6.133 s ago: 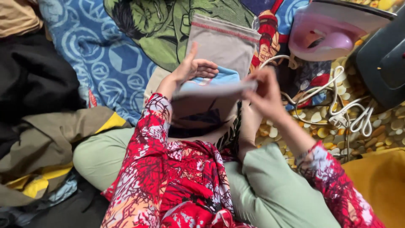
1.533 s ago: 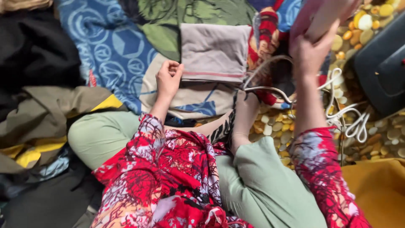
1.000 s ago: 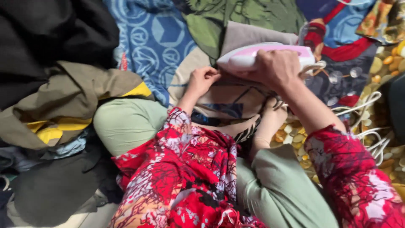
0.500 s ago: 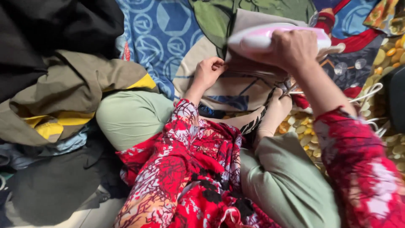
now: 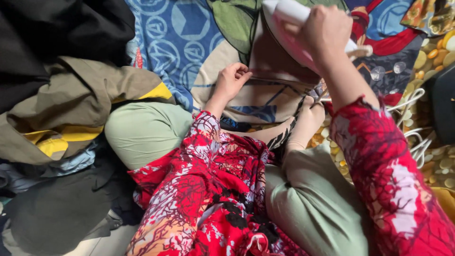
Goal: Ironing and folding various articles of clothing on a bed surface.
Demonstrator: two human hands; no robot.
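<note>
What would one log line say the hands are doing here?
right hand: grips pink iron, tilted on grey cloth | left hand: pinches cloth edge | clothes pile: on the person's left

A pink-and-white iron (image 5: 294,28) is sitting at one o'clock, tilted, soleplate down on a folded grey cloth (image 5: 277,59). The cloth is lying flat at twelve o'clock on the printed sheet, its red-stitched hem facing six o'clock.
</note>
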